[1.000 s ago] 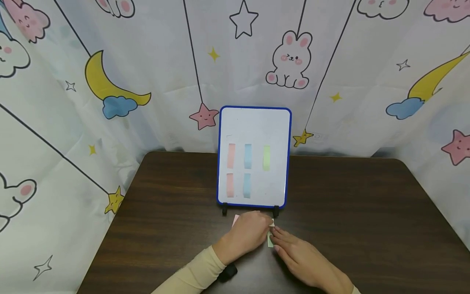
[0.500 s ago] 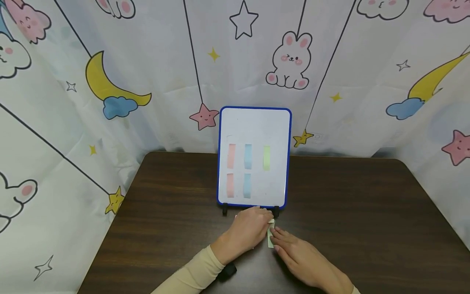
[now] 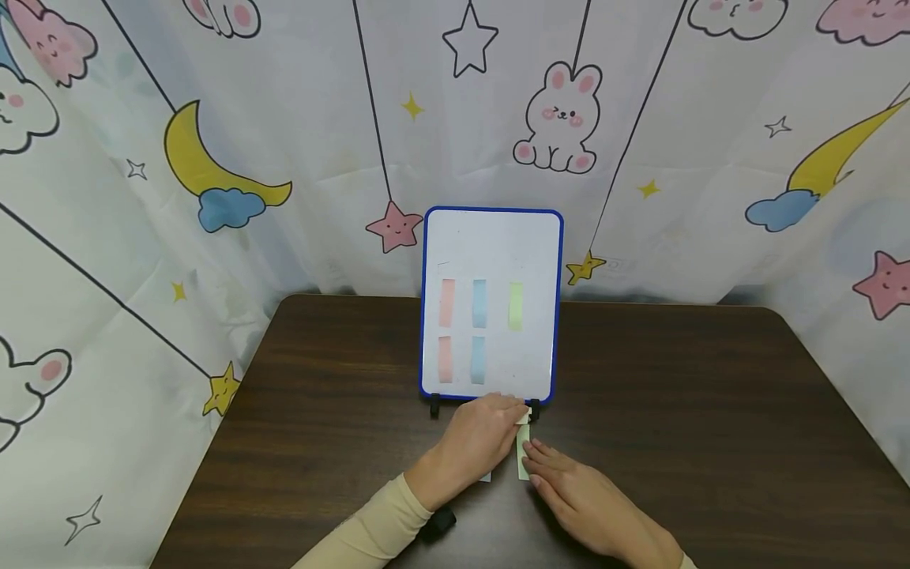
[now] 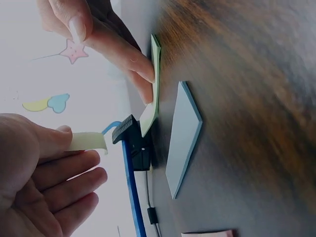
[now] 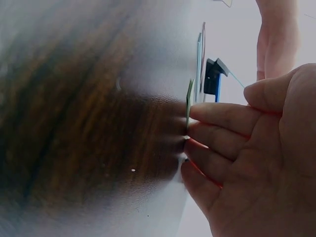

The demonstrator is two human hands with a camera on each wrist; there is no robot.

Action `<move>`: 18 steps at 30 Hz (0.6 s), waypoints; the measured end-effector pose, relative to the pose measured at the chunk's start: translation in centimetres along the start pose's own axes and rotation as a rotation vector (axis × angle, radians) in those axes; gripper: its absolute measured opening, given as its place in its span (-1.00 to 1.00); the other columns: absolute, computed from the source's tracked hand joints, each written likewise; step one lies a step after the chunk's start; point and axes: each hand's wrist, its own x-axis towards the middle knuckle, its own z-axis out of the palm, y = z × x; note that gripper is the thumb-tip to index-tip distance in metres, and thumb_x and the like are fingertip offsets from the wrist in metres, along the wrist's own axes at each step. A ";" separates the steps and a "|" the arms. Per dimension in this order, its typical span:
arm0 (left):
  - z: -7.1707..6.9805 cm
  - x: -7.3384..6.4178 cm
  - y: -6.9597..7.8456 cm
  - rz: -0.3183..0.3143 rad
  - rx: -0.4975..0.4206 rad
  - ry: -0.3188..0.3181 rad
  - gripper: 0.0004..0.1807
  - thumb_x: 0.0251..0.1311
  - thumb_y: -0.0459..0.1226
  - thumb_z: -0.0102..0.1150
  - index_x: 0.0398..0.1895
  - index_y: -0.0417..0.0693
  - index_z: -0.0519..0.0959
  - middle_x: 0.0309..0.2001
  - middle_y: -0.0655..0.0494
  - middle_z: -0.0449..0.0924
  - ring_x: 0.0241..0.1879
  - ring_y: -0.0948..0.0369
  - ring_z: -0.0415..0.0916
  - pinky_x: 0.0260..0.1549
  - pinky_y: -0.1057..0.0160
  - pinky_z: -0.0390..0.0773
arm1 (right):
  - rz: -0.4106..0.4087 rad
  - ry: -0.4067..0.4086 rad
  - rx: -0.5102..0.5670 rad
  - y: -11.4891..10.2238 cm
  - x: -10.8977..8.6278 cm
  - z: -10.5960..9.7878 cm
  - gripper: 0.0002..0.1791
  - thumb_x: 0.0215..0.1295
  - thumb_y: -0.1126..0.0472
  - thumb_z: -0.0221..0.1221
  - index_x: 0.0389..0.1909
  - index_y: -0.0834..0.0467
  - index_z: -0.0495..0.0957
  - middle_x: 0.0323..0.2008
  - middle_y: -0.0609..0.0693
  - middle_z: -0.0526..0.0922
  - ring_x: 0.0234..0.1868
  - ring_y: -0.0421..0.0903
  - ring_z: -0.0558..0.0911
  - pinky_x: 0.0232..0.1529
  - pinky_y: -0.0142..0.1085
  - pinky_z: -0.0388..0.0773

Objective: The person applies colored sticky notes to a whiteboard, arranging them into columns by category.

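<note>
My left hand pinches a single pale green sticky note strip between thumb and fingers, its free end curling downward. Flat on the table lies a green sticky note pad, a narrow stack. The fingertips of my right hand press on that pad, fingers straight. A blue sticky note pad lies beside it, mostly covered by my left hand in the head view. In the left wrist view the edge of a pink sticky note pad shows at the bottom.
A blue-framed whiteboard stands just beyond my hands on black feet. It bears two pink strips, two blue strips and one green strip. A black object lies partly under my left forearm.
My left hand has moved slightly away from me, toward the whiteboard, drawing the green strip up off the pad. More of the green pad shows now. The right hand has stayed in place.
</note>
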 end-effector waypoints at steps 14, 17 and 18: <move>0.5 0.2 -0.6 0.063 0.208 0.104 -0.74 0.30 -0.29 0.29 0.03 -0.02 0.75 0.06 0.17 0.76 0.11 0.28 0.69 0.24 0.31 0.58 | 0.010 0.006 0.001 0.0 -0.1 0.1 -0.53 0.66 -0.01 -0.13 0.29 0.11 0.59 0.39 0.02 0.53 0.42 -0.04 0.50 0.29 0.00 0.57; 0.5 0.5 -0.9 0.082 0.275 0.131 -0.72 0.26 -0.30 0.33 0.03 -0.02 0.75 0.07 0.15 0.76 0.11 0.27 0.69 0.24 0.30 0.58 | 0.023 -0.009 0.013 0.0 -0.1 0.1 -0.51 0.66 -0.03 -0.14 0.29 0.11 0.59 0.39 0.02 0.52 0.42 -0.04 0.50 0.29 0.01 0.57; 0.5 0.6 -1.1 0.086 0.289 0.137 -0.72 0.25 -0.31 0.33 0.04 -0.02 0.74 0.08 0.14 0.75 0.11 0.26 0.69 0.24 0.29 0.58 | 0.024 -0.013 0.015 0.0 -0.1 0.1 -0.51 0.66 -0.03 -0.15 0.30 0.11 0.58 0.39 0.02 0.52 0.42 -0.04 0.50 0.29 0.01 0.57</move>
